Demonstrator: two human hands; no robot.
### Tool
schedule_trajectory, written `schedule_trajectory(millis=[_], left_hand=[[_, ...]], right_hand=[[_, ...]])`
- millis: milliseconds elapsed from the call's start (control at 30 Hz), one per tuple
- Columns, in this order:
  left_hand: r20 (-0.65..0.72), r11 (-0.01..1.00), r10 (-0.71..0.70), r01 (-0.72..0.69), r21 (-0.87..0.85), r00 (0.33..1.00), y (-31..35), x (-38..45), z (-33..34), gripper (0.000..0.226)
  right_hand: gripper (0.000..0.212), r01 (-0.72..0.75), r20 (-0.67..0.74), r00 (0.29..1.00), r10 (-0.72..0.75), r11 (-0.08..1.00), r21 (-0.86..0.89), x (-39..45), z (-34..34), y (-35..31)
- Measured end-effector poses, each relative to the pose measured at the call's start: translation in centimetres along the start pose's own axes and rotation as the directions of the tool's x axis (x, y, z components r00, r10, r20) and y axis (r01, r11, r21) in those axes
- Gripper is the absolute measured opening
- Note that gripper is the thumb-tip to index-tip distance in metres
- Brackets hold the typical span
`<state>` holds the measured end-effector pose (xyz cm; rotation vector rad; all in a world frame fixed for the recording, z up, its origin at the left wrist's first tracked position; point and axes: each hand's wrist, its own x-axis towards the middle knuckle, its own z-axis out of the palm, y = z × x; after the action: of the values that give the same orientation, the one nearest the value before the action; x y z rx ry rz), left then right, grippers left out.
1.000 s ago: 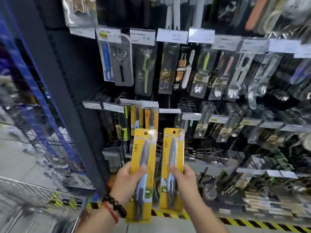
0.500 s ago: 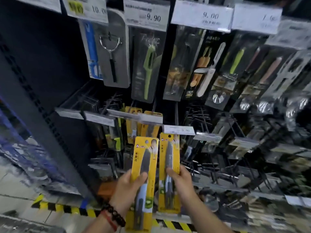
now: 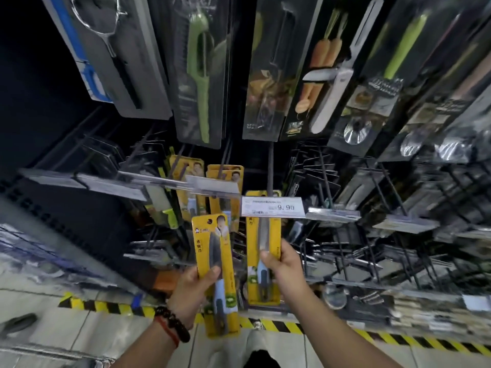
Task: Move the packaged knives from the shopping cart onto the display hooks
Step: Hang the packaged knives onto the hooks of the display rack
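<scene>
While both hands grip, fingers [image 3: 212, 273] clamp yellow knife packs [image 3: 215, 264].

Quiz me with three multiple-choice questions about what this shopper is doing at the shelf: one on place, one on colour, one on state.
1. Where is the white price tag reading 9.90?
A. over the right hand's yellow knife pack
B. on the floor
C. on the wrist

2. Backing-card colour of the left hand's knife pack?
A. red
B. yellow
C. white

3. The left hand and right hand are:
A. both empty
B. one empty
C. each gripping a pack

Answers: 1 A, tag covers that pack's top; 2 B, card is yellow; 3 C, fingers wrap both packs.
</scene>
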<state>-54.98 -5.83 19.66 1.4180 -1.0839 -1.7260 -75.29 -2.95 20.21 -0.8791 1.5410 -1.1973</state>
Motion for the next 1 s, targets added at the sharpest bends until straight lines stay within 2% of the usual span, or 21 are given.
schedule_trajectory(millis=[67,133,267,467,600,1000], left_hand=[[0.002,1.000,0.013,-0.013,-0.008,1.000,0.0,0.4,0.3,0.052],[0.012,1.000,0.014,-0.015,0.012,1.000,0.0,0.8,0.6,0.069],[0.024,1.000,0.014,-0.014,0.000,1.000,-0.1,1.6,1.0,0.042],[0.018,0.999,-0.017,0.018,-0.044,1.000,-0.3,2.4,1.0,0.015],[-0.004,0.997,-0.020,0.020,-0.076,1.000,-0.3,2.4,0.5,0.015],[-0.069,0.988,-0.027,0.016,-0.154,0.997,-0.2,1.4,-3.0,0.023]], right_hand=[[0.014,0.017,0.006,1.000,-0.017,1.000,0.000,0.0,-0.2,0.5],[0.025,0.018,0.017,1.000,-0.019,1.000,0.012,-0.1,-0.4,1.0],[0.020,0.054,0.017,0.998,-0.056,0.995,0.083,0.1,-0.4,1.5],[0.018,0.075,0.056,0.995,-0.082,0.991,0.113,0.8,0.1,1.2],[0.011,0.062,0.074,0.995,-0.067,0.996,0.064,1.0,0.8,1.9],[0.037,0.054,0.194,0.979,-0.059,0.998,0.033,3.4,5.9,-0.2]])
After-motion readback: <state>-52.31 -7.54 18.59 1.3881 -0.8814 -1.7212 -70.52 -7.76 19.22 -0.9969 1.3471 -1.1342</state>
